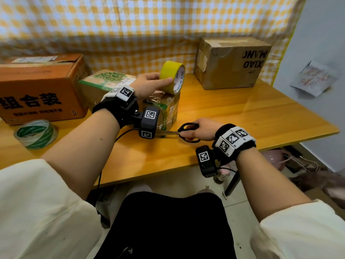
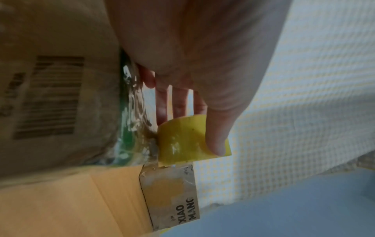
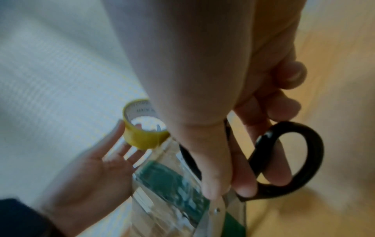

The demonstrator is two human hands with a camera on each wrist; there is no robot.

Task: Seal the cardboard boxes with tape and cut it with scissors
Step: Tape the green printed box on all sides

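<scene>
On the wooden table [image 1: 242, 116], two hands work at a small taped box.

Nearest, the right hand [image 1: 202, 128] has its fingers curled through the black handles of the scissors [image 1: 186, 132], blades pointing at the green-printed cardboard box [image 1: 164, 107] just beside it. Past that, the left hand [image 1: 149, 85] pinches the yellow tape roll [image 1: 172, 76], thumb outside and fingers behind, standing it on the box top. Left of the left arm lies a green-and-white tape roll [image 1: 35, 134] by an orange box [image 1: 41, 86]. Far beyond the right hand sits a brown XIAO MANG box [image 1: 231, 62].
</scene>
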